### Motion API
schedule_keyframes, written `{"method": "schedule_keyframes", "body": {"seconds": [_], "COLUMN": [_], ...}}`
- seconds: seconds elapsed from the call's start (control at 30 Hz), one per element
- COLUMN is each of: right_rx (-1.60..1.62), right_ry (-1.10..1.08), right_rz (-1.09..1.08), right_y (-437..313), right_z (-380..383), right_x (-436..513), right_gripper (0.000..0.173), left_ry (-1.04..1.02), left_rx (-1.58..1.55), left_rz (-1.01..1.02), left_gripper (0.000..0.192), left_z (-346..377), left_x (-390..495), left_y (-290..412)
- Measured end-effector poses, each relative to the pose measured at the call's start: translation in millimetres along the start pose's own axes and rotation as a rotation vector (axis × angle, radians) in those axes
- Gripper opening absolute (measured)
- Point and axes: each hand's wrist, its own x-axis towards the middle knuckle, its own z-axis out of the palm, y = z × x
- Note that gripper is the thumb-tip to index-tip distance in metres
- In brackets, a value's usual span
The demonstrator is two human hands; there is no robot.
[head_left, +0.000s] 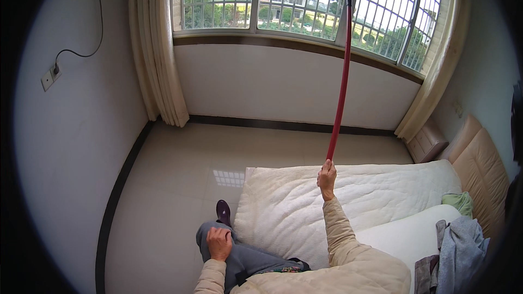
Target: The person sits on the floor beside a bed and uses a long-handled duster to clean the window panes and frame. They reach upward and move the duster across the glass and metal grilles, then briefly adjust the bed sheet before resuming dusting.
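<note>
My right hand (327,179) grips the lower end of a long red pole (342,90). The pole rises past the window and runs out of the top of the view, so its far end is hidden. Resting on my grey-trousered knee (206,232) is my left hand (219,243), with nothing visible in it. Its fingers bend over the knee and their tips cannot be made out. Beneath my right forearm lies a cream quilted bed cover (282,204).
Barred windows (302,4) hang between two beige curtains (157,49). A nightstand (427,141) and padded headboard (478,155) stand right, near clothes (461,249) and a green cloth (459,202). A cord (81,54) plugs into the left wall socket (48,79). Floor tiles (163,196) reach the wall.
</note>
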Motion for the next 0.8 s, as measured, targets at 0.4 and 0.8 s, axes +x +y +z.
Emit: {"method": "schedule_keyframes", "body": {"seconds": [0.4,0.8], "right_rx": [0.219,0.196], "right_ry": [-0.077,-0.175], "right_rz": [0.211,0.549], "right_y": [-9,91], "right_z": [10,-57], "right_x": [-38,-273], "right_gripper": [0.037,0.045], "left_ry": [0.033,0.019], "left_rx": [-0.034,-0.051], "left_rz": [-0.032,0.011], "left_gripper": [0.003,0.004], "left_z": [-2,-9], "left_x": [-5,-7], "left_y": [-2,-6]}}
